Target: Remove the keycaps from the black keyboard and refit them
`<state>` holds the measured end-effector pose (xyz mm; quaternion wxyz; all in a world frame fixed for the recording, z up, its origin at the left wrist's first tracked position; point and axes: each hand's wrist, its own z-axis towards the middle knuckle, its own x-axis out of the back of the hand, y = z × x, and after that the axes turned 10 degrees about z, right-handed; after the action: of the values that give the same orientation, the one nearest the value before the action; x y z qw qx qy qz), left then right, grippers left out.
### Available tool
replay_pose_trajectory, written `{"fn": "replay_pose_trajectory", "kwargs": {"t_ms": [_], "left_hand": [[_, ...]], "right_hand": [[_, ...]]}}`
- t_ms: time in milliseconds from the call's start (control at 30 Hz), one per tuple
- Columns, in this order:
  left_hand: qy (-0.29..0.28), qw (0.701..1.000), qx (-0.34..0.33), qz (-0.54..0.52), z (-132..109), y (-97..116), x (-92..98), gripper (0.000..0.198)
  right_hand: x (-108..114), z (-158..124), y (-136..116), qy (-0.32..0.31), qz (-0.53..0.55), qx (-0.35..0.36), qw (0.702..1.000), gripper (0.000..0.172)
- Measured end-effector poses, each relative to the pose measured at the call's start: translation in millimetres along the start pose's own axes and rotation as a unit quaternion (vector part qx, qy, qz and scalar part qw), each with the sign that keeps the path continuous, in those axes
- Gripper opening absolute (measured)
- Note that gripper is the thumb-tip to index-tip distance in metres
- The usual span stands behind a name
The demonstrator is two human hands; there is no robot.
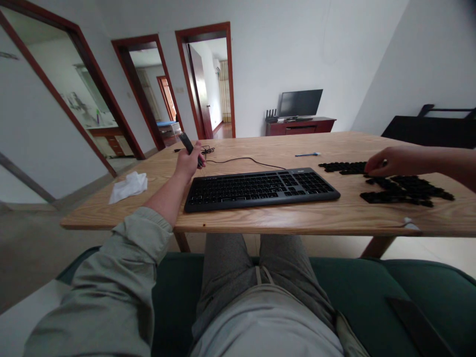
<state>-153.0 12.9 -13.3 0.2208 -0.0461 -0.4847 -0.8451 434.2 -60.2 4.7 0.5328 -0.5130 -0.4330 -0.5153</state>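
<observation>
A black keyboard (260, 189) lies on the wooden table (260, 220) in front of me, its cable (241, 160) trailing to the back left. My left hand (189, 159) is closed round a slim dark tool (187, 143) just beyond the keyboard's left end. My right hand (386, 161) reaches over a pile of loose black keycaps (401, 190) at the right, fingers curled down onto them; what they pinch is hidden.
A crumpled white tissue (128, 186) lies at the table's left. A blue pen (308, 154) rests behind the keyboard. I sit on a green sofa (372, 282). Open doorways and a TV cabinet (300, 126) stand beyond the table.
</observation>
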Motion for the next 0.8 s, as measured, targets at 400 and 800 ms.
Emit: {"fn": "replay_pose_trajectory", "kwargs": {"t_ms": [400, 800], "left_hand": [[-0.010, 1.000, -0.005, 0.006, -0.2, 1.1, -0.7, 0.058], [-0.048, 0.997, 0.020, -0.064, 12.5, 18.2, -7.5, 0.042]], "right_hand": [[-4.3, 4.1, -27.3, -0.134, 0.029, -0.053, 0.989, 0.006], [2.2, 15.2, -58.7, -0.089, -0.087, -0.040, 0.991, 0.010]]}}
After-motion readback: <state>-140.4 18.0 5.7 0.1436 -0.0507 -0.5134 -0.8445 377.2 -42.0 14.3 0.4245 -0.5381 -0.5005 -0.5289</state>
